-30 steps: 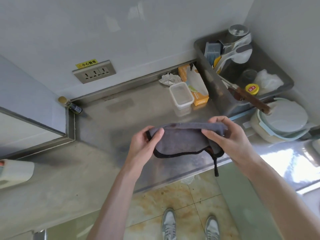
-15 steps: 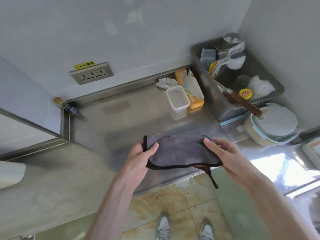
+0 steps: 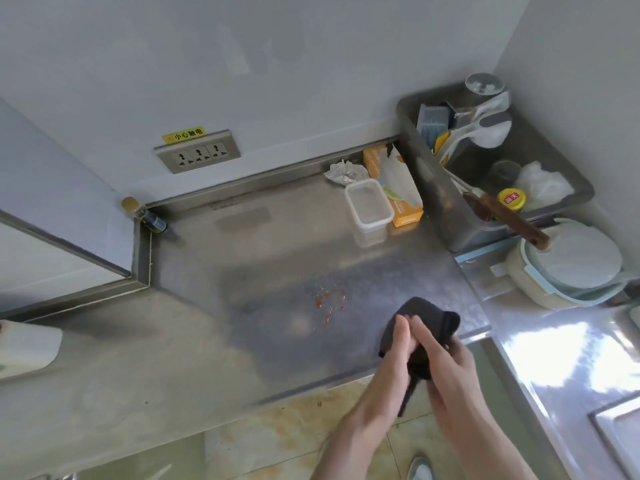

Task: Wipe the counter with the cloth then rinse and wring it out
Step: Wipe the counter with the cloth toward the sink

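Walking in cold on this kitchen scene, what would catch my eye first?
Probably the red smear squiggled on the steel counter, near the front edge. Just right of it, the left hand and right hand bunch a dark cloth over the counter's front edge. In the far right corner sits a metal tray crowded with utensils and a yellow-lidded jar.

Pale walls [image 3: 311,64], a triple socket [image 3: 198,151], marbled tile floor [image 3: 277,441].
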